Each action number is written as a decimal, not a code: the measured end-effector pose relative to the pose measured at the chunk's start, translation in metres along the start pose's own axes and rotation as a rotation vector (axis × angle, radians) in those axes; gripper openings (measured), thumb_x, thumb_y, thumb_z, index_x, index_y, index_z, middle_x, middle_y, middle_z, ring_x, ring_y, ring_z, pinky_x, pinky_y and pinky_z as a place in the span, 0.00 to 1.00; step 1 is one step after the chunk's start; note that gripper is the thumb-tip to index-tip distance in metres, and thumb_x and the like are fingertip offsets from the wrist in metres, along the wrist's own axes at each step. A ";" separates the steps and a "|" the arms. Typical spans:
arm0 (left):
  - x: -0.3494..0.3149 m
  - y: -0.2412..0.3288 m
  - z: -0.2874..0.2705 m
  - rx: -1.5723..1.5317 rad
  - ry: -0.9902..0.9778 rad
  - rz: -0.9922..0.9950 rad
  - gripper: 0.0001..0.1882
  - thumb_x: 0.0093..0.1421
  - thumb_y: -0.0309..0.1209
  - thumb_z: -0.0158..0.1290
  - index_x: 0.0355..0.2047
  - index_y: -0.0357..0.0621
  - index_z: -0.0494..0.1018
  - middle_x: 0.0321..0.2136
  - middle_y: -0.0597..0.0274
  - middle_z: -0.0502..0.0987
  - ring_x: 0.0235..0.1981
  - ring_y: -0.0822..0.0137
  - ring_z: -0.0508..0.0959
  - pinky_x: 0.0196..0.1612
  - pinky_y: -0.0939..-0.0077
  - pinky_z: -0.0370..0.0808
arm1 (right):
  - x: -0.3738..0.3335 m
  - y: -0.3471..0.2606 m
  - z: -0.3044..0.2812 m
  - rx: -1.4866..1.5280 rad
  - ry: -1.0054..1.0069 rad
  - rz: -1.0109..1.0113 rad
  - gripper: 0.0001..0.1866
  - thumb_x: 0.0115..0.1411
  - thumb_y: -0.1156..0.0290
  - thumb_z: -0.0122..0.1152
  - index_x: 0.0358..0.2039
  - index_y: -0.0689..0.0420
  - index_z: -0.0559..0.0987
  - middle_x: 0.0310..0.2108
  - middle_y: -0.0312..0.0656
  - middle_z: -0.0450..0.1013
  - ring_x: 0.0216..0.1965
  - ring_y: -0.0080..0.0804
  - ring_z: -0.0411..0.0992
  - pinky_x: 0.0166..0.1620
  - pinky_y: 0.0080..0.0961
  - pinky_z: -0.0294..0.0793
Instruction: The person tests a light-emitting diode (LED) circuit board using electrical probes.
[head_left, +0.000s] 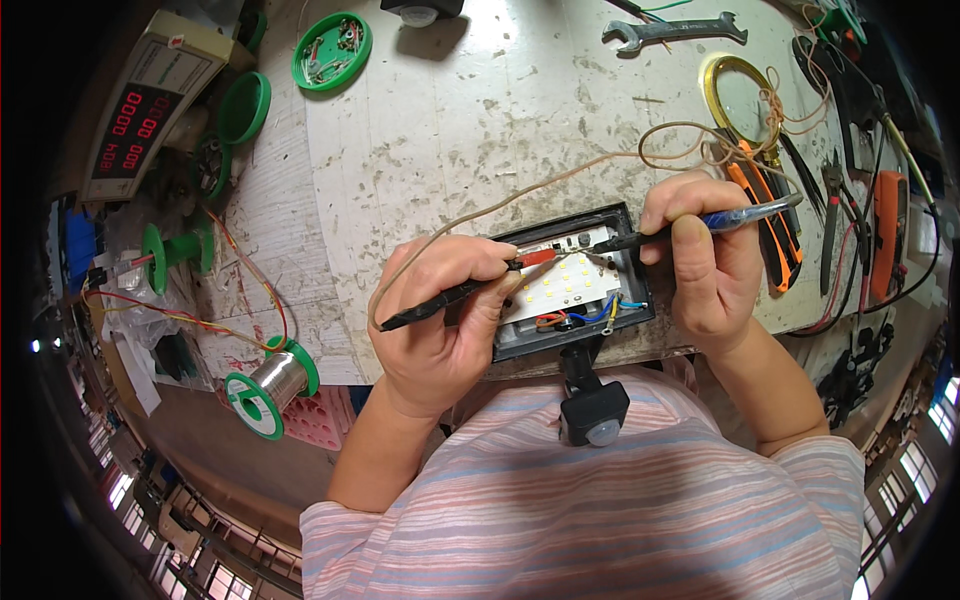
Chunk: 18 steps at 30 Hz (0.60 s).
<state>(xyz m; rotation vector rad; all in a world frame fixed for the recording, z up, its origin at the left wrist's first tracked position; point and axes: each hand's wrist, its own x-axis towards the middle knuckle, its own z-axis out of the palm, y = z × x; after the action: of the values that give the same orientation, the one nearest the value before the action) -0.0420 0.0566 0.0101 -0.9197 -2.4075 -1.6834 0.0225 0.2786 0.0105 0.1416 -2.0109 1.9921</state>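
On the bench in front of me lies a black LED floodlight housing [632, 222], open, with a white LED board [575, 283] inside. Coloured wires [605, 312] run along its near edge, and a motion sensor [595, 412] on a black bracket hangs towards me. My left hand [440, 310] is closed around a black pen-like probe [440, 303] with a red front part, its tip near the board's far edge. Between thumb and fingers, my right hand [705, 260] grips a blue and black pen-like probe [735, 215]. Its tip points at the same area; contact is hard to make out.
A thin brown lead [530, 185] crosses the bench. On the right lie a wire coil [735, 90], an orange utility knife [770, 225] and pliers [832, 200]; a wrench [675, 33] lies behind. Solder spool [280, 380], green lids [243, 108] and a digital-display meter [150, 105] stand left.
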 end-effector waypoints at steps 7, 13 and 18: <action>-0.001 0.000 0.001 -0.025 0.011 -0.012 0.11 0.53 0.22 0.64 0.33 0.43 0.73 0.30 0.59 0.82 0.29 0.63 0.80 0.36 0.72 0.70 | -0.002 -0.001 0.001 0.016 0.029 -0.017 0.06 0.70 0.76 0.44 0.44 0.63 0.67 0.39 0.45 0.70 0.30 0.18 0.65 0.34 0.14 0.69; -0.001 -0.001 0.001 -0.048 0.017 -0.016 0.11 0.52 0.22 0.64 0.33 0.43 0.73 0.30 0.58 0.82 0.28 0.63 0.80 0.35 0.73 0.70 | -0.002 -0.001 0.001 0.009 0.030 -0.015 0.07 0.70 0.75 0.44 0.45 0.63 0.67 0.39 0.45 0.69 0.30 0.18 0.65 0.35 0.13 0.70; -0.002 -0.002 0.002 -0.087 0.038 -0.021 0.11 0.52 0.22 0.65 0.33 0.42 0.73 0.30 0.57 0.82 0.29 0.63 0.81 0.36 0.72 0.71 | -0.001 0.000 0.001 0.013 0.030 -0.011 0.07 0.70 0.75 0.44 0.45 0.63 0.67 0.39 0.45 0.69 0.30 0.18 0.65 0.35 0.13 0.69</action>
<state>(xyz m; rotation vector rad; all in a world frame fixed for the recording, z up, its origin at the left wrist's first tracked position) -0.0414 0.0568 0.0068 -0.8674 -2.3451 -1.8085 0.0236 0.2778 0.0103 0.1250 -1.9751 1.9885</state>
